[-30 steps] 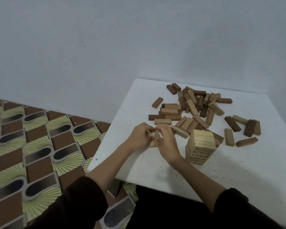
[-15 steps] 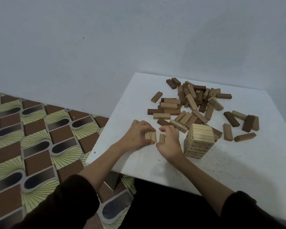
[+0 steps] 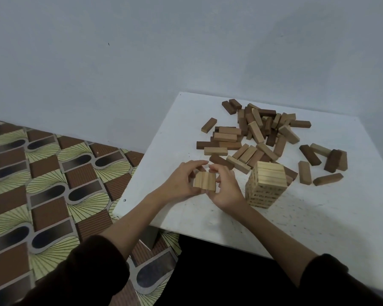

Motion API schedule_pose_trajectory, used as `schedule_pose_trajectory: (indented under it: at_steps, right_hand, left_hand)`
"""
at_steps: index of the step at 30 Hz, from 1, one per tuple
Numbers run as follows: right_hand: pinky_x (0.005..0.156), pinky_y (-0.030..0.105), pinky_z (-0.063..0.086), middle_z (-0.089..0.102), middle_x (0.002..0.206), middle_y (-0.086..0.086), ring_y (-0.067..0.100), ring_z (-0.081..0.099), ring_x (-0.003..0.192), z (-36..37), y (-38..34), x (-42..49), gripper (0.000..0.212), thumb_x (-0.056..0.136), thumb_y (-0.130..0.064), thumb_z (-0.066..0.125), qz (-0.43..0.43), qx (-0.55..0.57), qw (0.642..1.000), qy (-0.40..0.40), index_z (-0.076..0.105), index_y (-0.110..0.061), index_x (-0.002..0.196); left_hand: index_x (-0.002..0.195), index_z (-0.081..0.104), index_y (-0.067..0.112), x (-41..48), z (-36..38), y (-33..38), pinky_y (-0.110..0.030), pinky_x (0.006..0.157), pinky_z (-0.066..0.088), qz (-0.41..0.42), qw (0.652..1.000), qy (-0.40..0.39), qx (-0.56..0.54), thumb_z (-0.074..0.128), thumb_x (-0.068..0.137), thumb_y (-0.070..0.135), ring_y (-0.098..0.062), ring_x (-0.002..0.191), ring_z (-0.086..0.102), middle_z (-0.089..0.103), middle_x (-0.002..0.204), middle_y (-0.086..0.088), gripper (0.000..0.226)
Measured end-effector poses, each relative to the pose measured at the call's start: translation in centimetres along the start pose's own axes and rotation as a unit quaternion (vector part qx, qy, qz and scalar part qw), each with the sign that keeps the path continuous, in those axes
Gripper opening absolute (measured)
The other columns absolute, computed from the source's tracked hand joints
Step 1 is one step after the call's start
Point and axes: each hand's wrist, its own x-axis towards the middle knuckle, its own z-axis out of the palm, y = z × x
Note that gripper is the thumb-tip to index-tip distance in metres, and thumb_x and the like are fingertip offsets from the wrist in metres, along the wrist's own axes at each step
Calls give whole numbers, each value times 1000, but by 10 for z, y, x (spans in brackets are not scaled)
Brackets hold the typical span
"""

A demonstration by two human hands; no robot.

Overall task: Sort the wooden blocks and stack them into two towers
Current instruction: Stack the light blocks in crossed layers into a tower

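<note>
Three light wooden blocks (image 3: 205, 181) stand side by side as one row, pressed together between my hands just above the white table (image 3: 318, 213). My left hand (image 3: 181, 182) grips the row from the left and my right hand (image 3: 227, 188) grips it from the right, fingers curled over the top. To the right of my right hand stands a tower of light blocks (image 3: 266, 184), several layers high. Behind it lies a loose heap of light and dark brown blocks (image 3: 257, 135).
A smaller scatter of dark and light blocks (image 3: 325, 162) lies at the right of the table. The table's left edge (image 3: 142, 164) drops to a patterned floor (image 3: 42, 184). A pale wall stands close behind the table.
The blocks were apart between my hands half a second ago; now they are pushed together into one tight row, held by both hands. The camera has shifted slightly.
</note>
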Motion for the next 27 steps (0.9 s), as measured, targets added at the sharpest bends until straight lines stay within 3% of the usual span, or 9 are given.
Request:
schedule_pose_trajectory:
  at_steps: [5,9,13,17,20,22,25,27]
  right_hand:
    - [95,39,43,40,114,-12,17,37,110,-3,-1,1,68,79,-8,65,-2,-13,999,-31,35,-20,138]
    - [99,37,39,41,120,-8,16,32,114,-3,-13,3,69,80,-1,61,12,-46,998,-39,32,-21,140]
    - [93,18,21,42,129,4,22,30,120,-12,-38,6,70,78,12,50,-31,-83,996,-3,30,-13,141]
    - [95,21,21,43,132,9,25,33,123,-33,-64,9,66,78,9,55,-112,-105,986,59,35,-7,139]
    - [95,26,29,44,131,5,23,32,123,-59,-77,10,68,78,8,60,-141,-108,982,63,36,-10,139]
    - [92,26,32,48,125,1,17,35,119,-80,-80,8,67,77,3,64,-165,-112,978,67,38,-12,137]
    - [86,6,26,47,109,-19,-14,32,102,-110,-74,-1,68,75,-5,72,-167,-80,981,52,42,-15,135]
    - [85,-1,23,45,110,-17,-8,32,102,-128,-61,-10,71,74,-9,75,-142,-57,987,43,42,-17,136]
  left_hand:
    - [129,49,26,-1,1,-2,-8,70,36,-9,1000,6,-17,83,67,9,-2,81,44,55,105,12,73]
    - [128,48,26,-1,0,5,-13,69,39,-20,1000,11,-19,84,65,7,-5,77,44,56,103,11,75]
    - [125,44,37,-2,-15,20,-25,77,46,2,998,54,-21,86,64,8,-15,83,49,60,106,11,79]
    - [126,41,41,-1,-39,47,-28,84,47,32,996,82,-24,83,65,5,-18,88,51,60,111,8,82]
    - [127,40,41,2,-46,68,-23,85,45,60,993,99,-27,82,67,7,-17,91,50,61,114,7,80]
    - [128,41,38,6,-44,81,-12,83,41,82,991,105,-21,82,68,9,-13,97,48,60,115,6,79]
    - [131,42,31,14,-33,97,0,81,35,95,991,92,-25,82,67,5,-4,109,45,55,121,-3,80]
    - [132,43,29,19,-20,107,0,81,36,103,992,71,-34,82,67,5,6,109,45,53,124,0,80]
